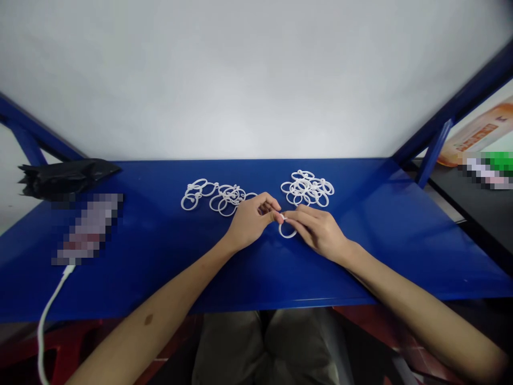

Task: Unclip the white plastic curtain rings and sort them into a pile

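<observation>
Between my two hands is a white plastic ring (287, 237) with a small knob at its top. My left hand (253, 218) pinches that knob end between thumb and fingertips. From the other side my right hand (316, 229) grips the same ring, its fingers closed at the knob and partly covering the loop. Beyond the right hand lies a heap of similar white rings (301, 188). More white rings (227, 199) are spread behind and left of my left hand, which hides some of them. What exactly the fingertips cover is too small to tell.
The blue table (160, 267) ends at a front edge above my lap. A black plastic bag (64, 177) and a blurred-out object (90, 227) with a white cable (48, 315) lie at left. Blue frame bars flank both sides; an orange package (476, 133) stands at far right.
</observation>
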Tool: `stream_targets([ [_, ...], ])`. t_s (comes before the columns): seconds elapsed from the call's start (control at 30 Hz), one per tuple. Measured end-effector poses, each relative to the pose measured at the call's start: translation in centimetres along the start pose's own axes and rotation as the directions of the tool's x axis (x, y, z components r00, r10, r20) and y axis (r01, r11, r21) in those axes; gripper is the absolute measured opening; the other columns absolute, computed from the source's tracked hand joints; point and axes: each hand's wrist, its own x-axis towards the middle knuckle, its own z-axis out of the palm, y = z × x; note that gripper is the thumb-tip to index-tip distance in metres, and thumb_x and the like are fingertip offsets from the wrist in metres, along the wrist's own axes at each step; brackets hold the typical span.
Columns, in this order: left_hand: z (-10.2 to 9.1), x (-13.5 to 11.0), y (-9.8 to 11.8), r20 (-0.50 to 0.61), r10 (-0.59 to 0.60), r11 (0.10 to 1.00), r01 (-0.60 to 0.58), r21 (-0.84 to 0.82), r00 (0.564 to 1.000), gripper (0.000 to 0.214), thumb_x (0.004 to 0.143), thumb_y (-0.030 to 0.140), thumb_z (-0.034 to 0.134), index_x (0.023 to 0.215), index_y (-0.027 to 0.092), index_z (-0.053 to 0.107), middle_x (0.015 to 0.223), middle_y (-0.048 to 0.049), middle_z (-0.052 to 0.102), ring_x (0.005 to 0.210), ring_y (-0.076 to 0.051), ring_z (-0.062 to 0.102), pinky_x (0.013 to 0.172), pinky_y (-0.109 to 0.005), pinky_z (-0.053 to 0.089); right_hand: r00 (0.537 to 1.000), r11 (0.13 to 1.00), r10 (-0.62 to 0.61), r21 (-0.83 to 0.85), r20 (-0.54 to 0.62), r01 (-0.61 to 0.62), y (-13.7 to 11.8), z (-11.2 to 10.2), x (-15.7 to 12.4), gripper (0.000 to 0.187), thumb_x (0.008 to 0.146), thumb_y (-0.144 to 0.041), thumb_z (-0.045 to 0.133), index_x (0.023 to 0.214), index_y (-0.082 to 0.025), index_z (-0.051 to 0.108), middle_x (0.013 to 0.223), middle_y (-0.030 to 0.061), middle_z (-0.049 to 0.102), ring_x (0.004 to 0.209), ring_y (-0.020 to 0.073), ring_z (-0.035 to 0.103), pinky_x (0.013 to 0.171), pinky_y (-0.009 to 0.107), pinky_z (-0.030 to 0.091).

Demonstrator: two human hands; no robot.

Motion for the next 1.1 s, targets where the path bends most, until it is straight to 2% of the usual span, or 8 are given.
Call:
stream_targets([
  [0.13,-0.1,0.2,0.6,-0.024,0.073,0.991,-0.07,0.116,0.997,0.013,0.083,0.033,0.071,0.082,0.022,0.065,0.072,0.0018,0.068,0.067,-0.013,0.061,0.065,-0.027,0.046,0.999,0.999,0.02,-0.043,-0.047,-0.022,0.0,-0.1,0.2,0.029,0.103,-0.026,0.046,0.121,-0.021,0.067,0.089,0.0063,0.068,0.072,0.0153,0.062,0.064,0.029,0.052],
  [0.23,-0.7,0.7,0.7,-0.052,0.18,0.929,-0.152,0.338,0.982,0.017,0.087,0.036,0.069,0.096,0.022,0.066,0.082,-0.0004,0.07,0.076,-0.016,0.062,0.074,-0.03,0.048,0.983,0.991,0.094,-0.074,-0.16,-0.107,1.2,-0.4,0.8,0.028,0.102,-0.029,0.049,0.12,-0.025,0.07,0.09,0.0061,0.068,0.078,0.0173,0.064,0.07,0.032,0.054],
  [0.4,-3.1,1.2,-0.1,-0.048,0.232,0.537,-0.087,0.839,0.971,0.023,0.095,0.028,0.054,0.111,0.016,0.066,0.107,-0.0116,0.068,0.105,-0.03,0.055,0.09,-0.044,0.044,0.862,0.908,0.278,-0.178,-0.424,-0.38,5.7,-1.8,1.2,0.026,0.097,-0.032,0.053,0.108,-0.022,0.075,0.089,0.0075,0.065,0.074,0.0194,0.06,0.068,0.036,0.051],
  [0.53,-5.1,1.3,-1.0,-0.049,0.159,0.318,-0.004,0.948,0.986,0.03,0.095,0.024,0.046,0.111,0.013,0.068,0.112,-0.0171,0.063,0.107,-0.035,0.052,0.087,-0.047,0.043,0.786,0.841,0.389,-0.162,-0.481,-0.516,8.8,-2.9,1.1,0.022,0.092,-0.028,0.058,0.104,-0.017,0.073,0.085,0.0066,0.068,0.067,0.0167,0.058,0.071,0.036,0.05],
  [0.7,-6.8,1.9,-1.6,-0.094,0.138,0.396,0.032,0.918,0.986,0.032,0.092,0.015,0.044,0.107,0.016,0.071,0.109,-0.0149,0.066,0.104,-0.032,0.052,0.088,-0.045,0.043,0.783,0.821,0.421,-0.174,-0.458,-0.543,9.9,-2.6,0.7,0.015,0.088,-0.027,0.061,0.086,-0.017,0.072,0.084,0.0074,0.069,0.07,0.0186,0.058,0.075,0.038,0.05],
  [0.9,-7.7,2.6,-2.2,-0.087,0.123,0.532,0.008,0.847,0.989,0.029,0.092,0.018,0.045,0.098,0.019,0.073,0.101,-0.0106,0.071,0.096,-0.027,0.056,0.09,-0.042,0.043,0.784,0.799,0.405,-0.234,-0.47,-0.553,10.4,-2.8,1.0,0.026,0.09,-0.039,0.061,0.09,-0.018,0.076,0.085,0.0096,0.063,0.081,0.0237,0.057,0.085,0.049,0.05],
  [1.03,-6.8,2.2,-1.9,-0.056,0.151,0.485,-0.025,0.874,0.987,0.026,0.091,0.02,0.048,0.099,0.018,0.073,0.101,-0.012,0.07,0.096,-0.029,0.054,0.088,-0.044,0.044,0.725,0.875,0.356,-0.061,-0.59,-0.48,6.3,-3.8,3.2,0.034,0.093,-0.048,0.056,0.107,-0.021,0.072,0.099,0.0105,0.061,0.083,0.0232,0.06,0.08,0.048,0.054],
  [1.1,-6.2,1.9,-1.6,-0.045,0.157,0.454,-0.031,0.89,0.987,0.026,0.092,0.021,0.048,0.1,0.018,0.073,0.103,-0.0127,0.069,0.098,-0.031,0.054,0.088,-0.045,0.044,0.65,0.925,0.333,0.103,-0.683,-0.365,1.8,-3.2,0.8,0.038,0.099,-0.048,0.043,0.131,-0.033,0.058,0.115,0.0103,0.059,0.097,0.0273,0.063,0.079,0.049,0.056],
])
